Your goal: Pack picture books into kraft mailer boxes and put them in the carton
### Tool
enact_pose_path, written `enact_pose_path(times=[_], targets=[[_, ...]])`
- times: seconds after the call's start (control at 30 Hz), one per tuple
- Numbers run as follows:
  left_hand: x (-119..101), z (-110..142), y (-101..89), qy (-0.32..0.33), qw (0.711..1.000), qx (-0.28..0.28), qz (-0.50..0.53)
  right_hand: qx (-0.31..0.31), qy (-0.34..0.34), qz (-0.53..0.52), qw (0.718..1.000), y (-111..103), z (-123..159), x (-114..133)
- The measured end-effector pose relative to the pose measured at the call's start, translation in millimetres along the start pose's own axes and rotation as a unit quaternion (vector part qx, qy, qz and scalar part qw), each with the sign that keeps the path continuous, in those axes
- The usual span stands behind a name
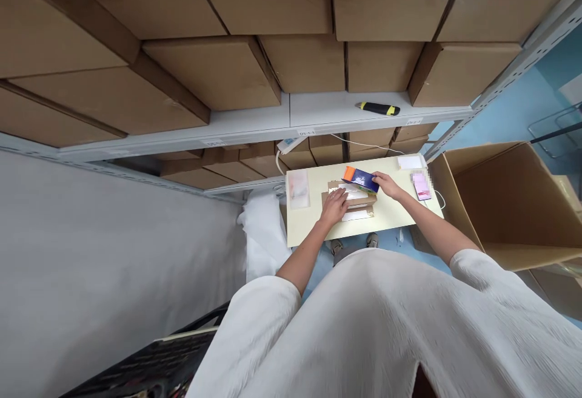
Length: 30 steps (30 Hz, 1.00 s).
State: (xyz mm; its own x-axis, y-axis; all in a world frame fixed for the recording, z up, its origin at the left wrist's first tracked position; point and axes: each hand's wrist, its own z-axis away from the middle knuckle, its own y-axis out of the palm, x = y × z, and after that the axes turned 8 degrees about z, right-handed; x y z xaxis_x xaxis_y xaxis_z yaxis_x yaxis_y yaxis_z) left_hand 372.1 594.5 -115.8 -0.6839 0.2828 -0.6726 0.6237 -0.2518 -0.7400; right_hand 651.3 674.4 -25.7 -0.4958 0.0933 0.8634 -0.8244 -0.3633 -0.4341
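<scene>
On a pale yellow table [304, 225] lies a small brown cardboard box [364, 202] with white paper or labels on it. My left hand [334, 205] rests on the left part of this box, its fingers stretched out. A dark blue and orange packet [365, 179] is gripped at its right end by my right hand [385, 184], just above the box's far side. White paper [357, 215] shows at the box's near edge. How the box's flaps lie is too small to make out.
A phone [422, 185] with a pink screen lies at the table's right. Beyond the table, a shelf holds brown cartons [302, 63] and a black-yellow utility knife [379, 108]. A large open carton [522, 198] stands right; white wrapping [264, 234] hangs left.
</scene>
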Motion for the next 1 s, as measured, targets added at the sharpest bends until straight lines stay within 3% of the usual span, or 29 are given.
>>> enact_pose_path(times=[0.17, 0.33, 0.47, 0.57, 0.73, 1.0], targets=[[-3.3, 0.7, 0.4, -0.009, 1.000, -0.008, 0.016, -0.004, -0.009, 0.150, 0.989, 1.8, 8.0, 3.2], [-4.6, 0.8, -1.6, -0.015, 1.000, -0.001, 0.025, 0.024, -0.034, 0.307, 0.951, 1.3, 11.5, 7.1], [-4.5, 0.2, -3.0, -0.014, 1.000, 0.006, 0.025, 0.011, -0.031, 0.387, 0.922, -4.4, 8.1, 2.4], [-4.1, -0.2, -4.8, -0.011, 1.000, 0.016, 0.021, 0.009, -0.047, 0.378, 0.924, -14.9, 7.5, -2.2], [-3.3, -2.4, -10.7, -0.009, 0.999, 0.030, 0.016, 0.060, -0.039, 0.329, 0.942, -30.9, 9.2, -2.1], [-9.0, -3.7, -17.9, -0.024, 0.999, 0.026, 0.026, 0.071, -0.044, 0.297, 0.951, -37.5, 5.6, 0.0]])
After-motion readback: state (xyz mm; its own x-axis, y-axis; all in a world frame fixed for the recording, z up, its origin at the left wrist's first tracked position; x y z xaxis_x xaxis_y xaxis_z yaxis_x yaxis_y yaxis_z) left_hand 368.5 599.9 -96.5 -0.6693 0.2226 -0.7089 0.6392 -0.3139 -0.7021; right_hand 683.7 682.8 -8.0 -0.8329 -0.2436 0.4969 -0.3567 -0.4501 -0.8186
